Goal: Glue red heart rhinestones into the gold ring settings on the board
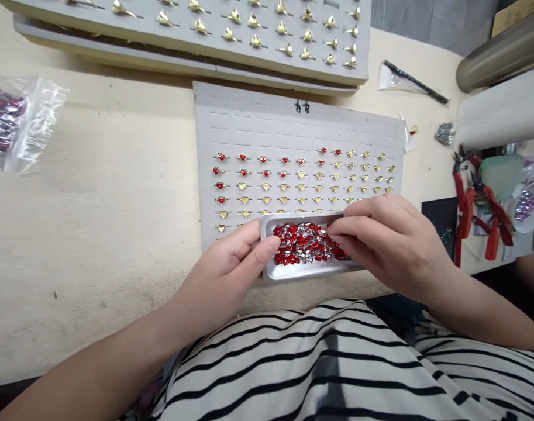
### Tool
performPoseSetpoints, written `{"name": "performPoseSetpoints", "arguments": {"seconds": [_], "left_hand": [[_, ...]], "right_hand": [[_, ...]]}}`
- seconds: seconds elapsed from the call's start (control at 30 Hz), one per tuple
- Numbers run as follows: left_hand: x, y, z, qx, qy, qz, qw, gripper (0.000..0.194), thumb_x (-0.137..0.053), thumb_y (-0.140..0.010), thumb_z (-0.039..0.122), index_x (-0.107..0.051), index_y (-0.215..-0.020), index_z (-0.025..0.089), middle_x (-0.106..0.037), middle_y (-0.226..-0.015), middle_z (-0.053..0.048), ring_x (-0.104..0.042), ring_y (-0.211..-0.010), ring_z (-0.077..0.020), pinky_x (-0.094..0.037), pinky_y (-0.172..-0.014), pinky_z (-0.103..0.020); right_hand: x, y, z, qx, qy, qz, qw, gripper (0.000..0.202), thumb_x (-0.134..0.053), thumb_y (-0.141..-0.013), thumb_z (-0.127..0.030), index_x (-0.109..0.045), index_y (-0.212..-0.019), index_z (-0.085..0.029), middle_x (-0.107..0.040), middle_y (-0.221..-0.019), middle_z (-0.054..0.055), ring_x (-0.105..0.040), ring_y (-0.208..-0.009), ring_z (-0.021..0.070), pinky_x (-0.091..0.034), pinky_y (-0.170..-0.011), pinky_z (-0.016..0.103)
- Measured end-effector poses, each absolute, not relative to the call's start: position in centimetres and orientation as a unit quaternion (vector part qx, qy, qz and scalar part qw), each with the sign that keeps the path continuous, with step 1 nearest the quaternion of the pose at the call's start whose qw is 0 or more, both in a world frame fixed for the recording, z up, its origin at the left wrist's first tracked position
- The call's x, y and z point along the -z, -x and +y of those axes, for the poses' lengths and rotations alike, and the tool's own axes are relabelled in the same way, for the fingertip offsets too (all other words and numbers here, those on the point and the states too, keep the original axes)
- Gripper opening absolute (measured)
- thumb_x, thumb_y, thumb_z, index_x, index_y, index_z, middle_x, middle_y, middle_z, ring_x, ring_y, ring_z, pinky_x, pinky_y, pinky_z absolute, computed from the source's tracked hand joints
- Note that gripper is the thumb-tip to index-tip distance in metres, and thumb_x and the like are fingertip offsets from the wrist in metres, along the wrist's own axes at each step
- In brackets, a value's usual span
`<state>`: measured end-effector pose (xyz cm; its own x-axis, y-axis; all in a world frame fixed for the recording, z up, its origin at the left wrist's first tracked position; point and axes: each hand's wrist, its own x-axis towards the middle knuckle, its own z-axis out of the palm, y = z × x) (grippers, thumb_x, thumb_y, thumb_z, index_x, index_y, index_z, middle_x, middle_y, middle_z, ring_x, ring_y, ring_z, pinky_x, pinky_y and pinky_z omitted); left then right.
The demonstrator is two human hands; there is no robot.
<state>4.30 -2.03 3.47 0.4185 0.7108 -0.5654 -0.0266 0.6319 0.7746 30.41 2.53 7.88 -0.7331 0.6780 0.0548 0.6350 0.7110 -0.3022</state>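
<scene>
My left hand grips the left end of a small white tray, thumb over its rim. Red, silver-backed heart or triangle-shaped rhinestones lie heaped inside. At the tray's right end, my right hand has its fingertips pressed together among the stones; anything pinched there is too small or hidden to name. Behind the tray lies a grey foam ring board with rows of gold rings. Several rings at the left and upper rows carry red stones; others show bare gold settings. The tray and my hands cover the board's front part.
Stacked foam boards with gold rings stand at the back. A zip bag of dark red stones lies left. On the right are a black pen, red-handled pliers, a white dish of iridescent stones and large rolls.
</scene>
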Motion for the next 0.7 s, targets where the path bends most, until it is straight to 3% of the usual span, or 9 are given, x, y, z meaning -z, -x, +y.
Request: {"name": "performPoseSetpoints", "arguments": {"seconds": [0.13,0.33,0.6,0.7], "left_hand": [[-3.6,-4.3,-2.0,-0.243,-0.357,0.483,0.762,0.032,-0.057,-0.104,0.051,-0.073,-0.126,0.034,-0.077,-0.121,0.005,-0.070,-0.105,-0.0120,-0.055,-0.091,-0.020],[-3.7,-4.3,-2.1,-0.242,-0.350,0.484,0.765,0.034,-0.057,-0.104,0.052,-0.072,-0.128,0.034,-0.076,-0.124,0.004,-0.069,-0.109,-0.0129,-0.056,-0.094,-0.022],[-3.5,-4.6,-2.0,-0.248,-0.319,0.474,0.782,0.034,-0.059,-0.103,0.052,-0.072,-0.128,0.033,-0.077,-0.123,0.003,-0.070,-0.107,-0.0130,-0.056,-0.092,-0.021],[-3.5,-4.7,-1.9,-0.243,-0.324,0.482,0.777,0.034,-0.058,-0.103,0.053,-0.072,-0.127,0.034,-0.076,-0.123,0.004,-0.068,-0.108,-0.0136,-0.055,-0.095,-0.022]], "right_hand": [[-8.1,-30.5,2.6,-0.175,0.389,-0.897,0.116,0.010,-0.068,-0.098,-0.017,-0.065,-0.103,-0.025,-0.071,-0.097,0.003,-0.064,-0.085,0.0173,-0.051,-0.076,0.033],[-7.6,-30.7,2.5,-0.103,0.355,-0.925,0.090,0.022,-0.063,-0.100,-0.014,-0.065,-0.119,-0.025,-0.075,-0.099,0.003,-0.062,-0.081,0.0187,-0.046,-0.071,0.036],[-7.1,-30.3,1.9,-0.024,0.326,-0.944,0.043,0.021,-0.070,-0.095,-0.013,-0.065,-0.114,-0.021,-0.076,-0.098,0.004,-0.057,-0.080,0.0206,-0.042,-0.070,0.038],[-7.1,-30.1,2.0,-0.027,0.334,-0.940,0.060,0.012,-0.069,-0.097,-0.016,-0.065,-0.107,-0.021,-0.074,-0.095,0.004,-0.057,-0.078,0.0195,-0.044,-0.069,0.036]]}}
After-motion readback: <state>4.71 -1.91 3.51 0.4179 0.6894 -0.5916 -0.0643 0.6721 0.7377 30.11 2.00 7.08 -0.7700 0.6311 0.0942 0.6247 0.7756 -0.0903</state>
